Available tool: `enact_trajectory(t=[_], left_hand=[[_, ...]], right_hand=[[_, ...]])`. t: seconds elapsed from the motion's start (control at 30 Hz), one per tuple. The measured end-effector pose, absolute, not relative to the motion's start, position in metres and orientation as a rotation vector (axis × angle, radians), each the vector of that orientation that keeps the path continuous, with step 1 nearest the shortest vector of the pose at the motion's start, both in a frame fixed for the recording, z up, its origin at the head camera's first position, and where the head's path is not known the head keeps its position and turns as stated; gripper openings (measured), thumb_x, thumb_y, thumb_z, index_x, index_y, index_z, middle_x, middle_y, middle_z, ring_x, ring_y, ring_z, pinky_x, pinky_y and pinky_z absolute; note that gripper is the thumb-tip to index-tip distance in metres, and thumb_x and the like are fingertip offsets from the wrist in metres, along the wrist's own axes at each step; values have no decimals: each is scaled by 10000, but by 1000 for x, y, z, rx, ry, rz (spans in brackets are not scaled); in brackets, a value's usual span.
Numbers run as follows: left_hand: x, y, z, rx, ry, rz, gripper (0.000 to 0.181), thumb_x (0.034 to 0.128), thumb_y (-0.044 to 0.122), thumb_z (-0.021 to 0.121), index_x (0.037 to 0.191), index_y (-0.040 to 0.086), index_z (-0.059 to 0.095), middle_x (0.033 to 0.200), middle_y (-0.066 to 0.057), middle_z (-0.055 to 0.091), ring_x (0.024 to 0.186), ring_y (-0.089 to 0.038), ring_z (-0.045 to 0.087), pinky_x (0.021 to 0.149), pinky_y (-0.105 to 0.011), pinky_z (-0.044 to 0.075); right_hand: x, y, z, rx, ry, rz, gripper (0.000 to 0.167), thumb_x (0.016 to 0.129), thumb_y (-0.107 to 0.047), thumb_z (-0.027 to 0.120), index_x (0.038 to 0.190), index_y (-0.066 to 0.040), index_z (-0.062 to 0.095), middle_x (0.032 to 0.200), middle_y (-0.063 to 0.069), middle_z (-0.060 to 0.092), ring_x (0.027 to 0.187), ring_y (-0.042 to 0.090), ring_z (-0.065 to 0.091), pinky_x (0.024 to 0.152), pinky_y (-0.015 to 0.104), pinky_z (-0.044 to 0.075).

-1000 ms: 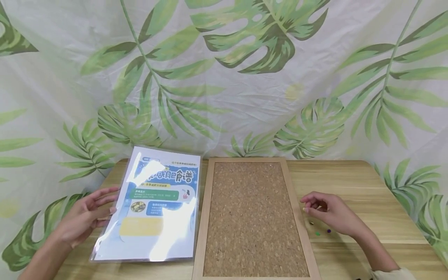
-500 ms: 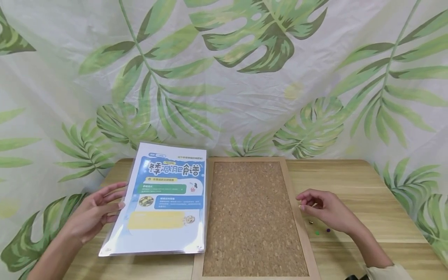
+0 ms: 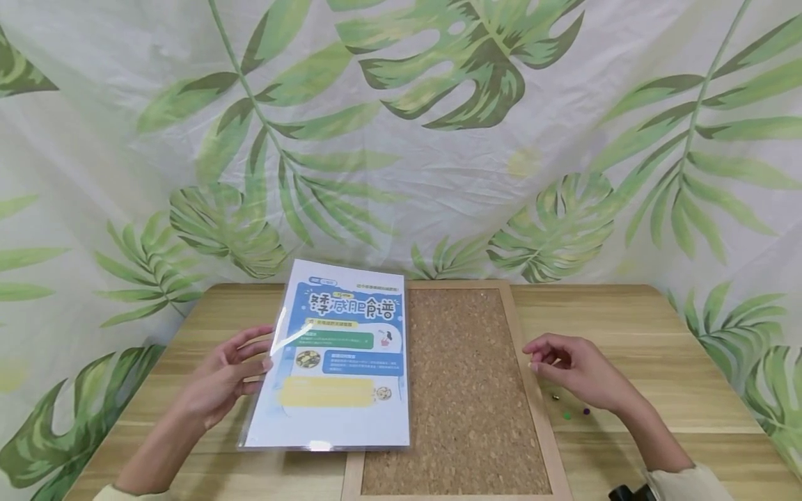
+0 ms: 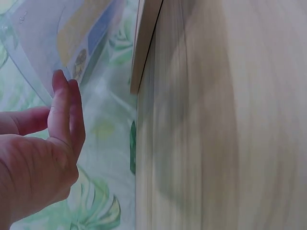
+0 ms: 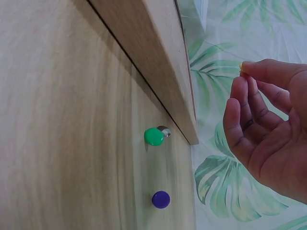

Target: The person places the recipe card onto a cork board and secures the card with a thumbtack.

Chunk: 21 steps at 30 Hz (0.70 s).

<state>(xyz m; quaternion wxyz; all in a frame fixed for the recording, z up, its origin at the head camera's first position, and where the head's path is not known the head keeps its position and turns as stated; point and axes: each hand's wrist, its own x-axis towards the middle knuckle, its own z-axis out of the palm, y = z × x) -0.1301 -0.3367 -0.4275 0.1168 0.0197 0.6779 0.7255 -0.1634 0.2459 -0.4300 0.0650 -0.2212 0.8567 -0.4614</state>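
In the head view, my left hand pinches the left edge of a laminated poster, blue and white with printed text. The poster is raised at a tilt and covers the left part of a wood-framed cork board. My right hand hovers beside the board's right frame. Between its thumb and fingertips is a small yellow thumbtack, clearest in the right wrist view. On the table below that hand lie a green thumbtack, a purple thumbtack and a metallic one.
The cork board lies on a wood-grain table. Behind the table hangs a pale cloth printed with green leaves. A dark object shows at the right sleeve.
My left hand has carried the poster to the right, from beside the board to over its left part. My right hand has shifted slightly left, still holding the yellow thumbtack.
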Motion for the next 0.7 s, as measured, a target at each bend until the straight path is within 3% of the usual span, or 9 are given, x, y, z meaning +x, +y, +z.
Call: enact_trajectory(t=[0.23,0.7], left_hand=[[-135,-300,-426,-22,2031,2050,733,993,-66,643,1630,-13,285,1269,11,669,994,-151,771,812,-321,698],[-145,-251,-432,-101,2039,1968,680,987,-53,635,1609,42,377,1432,-198,585,1026,-184,746,785,-317,690]], right_hand=[[-165,240,-424,-652,2589,-1379,210,1035,-135,720,1204,-11,732,972,34,704,882,77,650,700,231,600],[-171,225,-421,-658,2584,-1355,221,1035,-148,720,1208,-13,738,974,29,707,889,88,654,710,228,596]])
